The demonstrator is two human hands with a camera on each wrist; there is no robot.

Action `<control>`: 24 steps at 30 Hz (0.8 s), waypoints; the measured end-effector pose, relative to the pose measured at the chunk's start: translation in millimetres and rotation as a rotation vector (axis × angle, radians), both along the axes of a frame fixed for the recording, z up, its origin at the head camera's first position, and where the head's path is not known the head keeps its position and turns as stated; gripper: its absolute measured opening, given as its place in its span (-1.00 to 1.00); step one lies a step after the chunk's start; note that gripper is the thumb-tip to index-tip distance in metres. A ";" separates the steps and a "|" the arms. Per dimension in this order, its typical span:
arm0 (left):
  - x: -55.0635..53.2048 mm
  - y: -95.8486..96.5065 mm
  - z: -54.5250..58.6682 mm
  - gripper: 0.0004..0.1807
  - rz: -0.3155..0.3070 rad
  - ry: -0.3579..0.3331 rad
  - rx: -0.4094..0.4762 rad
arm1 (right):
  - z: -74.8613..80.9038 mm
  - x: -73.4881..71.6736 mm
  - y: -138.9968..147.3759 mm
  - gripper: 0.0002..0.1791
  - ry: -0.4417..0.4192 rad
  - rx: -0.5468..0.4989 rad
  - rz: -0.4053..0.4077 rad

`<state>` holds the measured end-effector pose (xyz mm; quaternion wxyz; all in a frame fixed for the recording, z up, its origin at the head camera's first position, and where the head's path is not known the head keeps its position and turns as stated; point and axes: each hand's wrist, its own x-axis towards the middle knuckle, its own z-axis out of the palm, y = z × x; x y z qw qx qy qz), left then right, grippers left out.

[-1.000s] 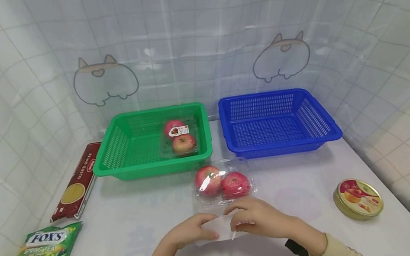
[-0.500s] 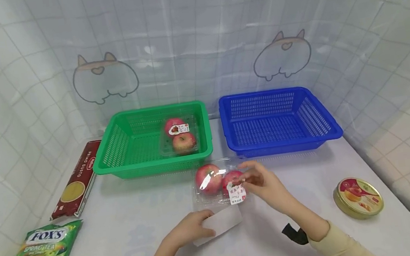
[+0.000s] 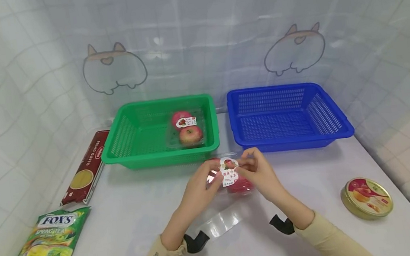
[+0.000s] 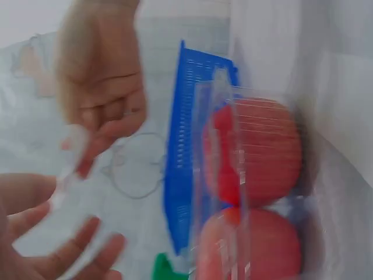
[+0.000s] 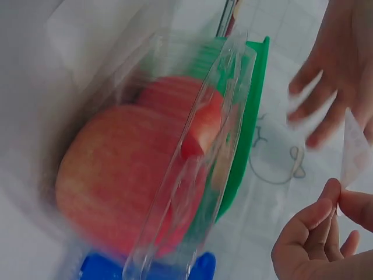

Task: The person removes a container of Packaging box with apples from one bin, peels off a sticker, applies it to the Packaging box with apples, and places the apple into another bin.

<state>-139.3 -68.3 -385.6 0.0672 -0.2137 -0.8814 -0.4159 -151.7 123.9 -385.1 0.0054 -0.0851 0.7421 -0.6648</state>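
Note:
A white apple label sticker, printed with a fruit picture and writing, is held up between both hands. My left hand pinches its left edge, and my right hand pinches its right edge. Under the hands stands a clear plastic clamshell box with two red apples, partly covered by the sticker and fingers. Seen from the right wrist, the box's lid lies below the raised sticker. On the table before the box lies a strip of pale backing paper.
Behind are a green basket holding another labelled box of apples, and a blue basket. A dark red pasta pack and a green candy bag lie left. A round gold tin sits right.
The right hand has carried the sticker from the backing paper to above the apple box. The left hand has let go of the paper, moved up and taken the sticker's other edge.

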 end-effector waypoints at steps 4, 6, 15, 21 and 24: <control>-17.3 11.3 -3.0 -0.83 0.038 0.002 0.086 | -4.5 -5.5 -5.5 -0.78 0.061 0.064 0.010; -22.2 14.1 -5.6 -0.84 0.055 0.003 0.076 | -8.6 -8.1 -6.6 -0.79 0.101 0.143 0.013; -36.8 20.9 -20.6 -0.83 0.137 0.044 -0.151 | -29.4 -17.5 -11.6 -0.65 0.310 0.475 0.005; -40.0 21.1 -27.3 -0.82 0.131 0.069 -0.216 | -34.3 -16.3 -13.8 -0.64 0.403 0.555 -0.005; -40.7 21.2 -29.0 -0.82 0.114 0.092 -0.251 | -36.3 -16.2 -13.9 -0.64 0.437 0.589 -0.003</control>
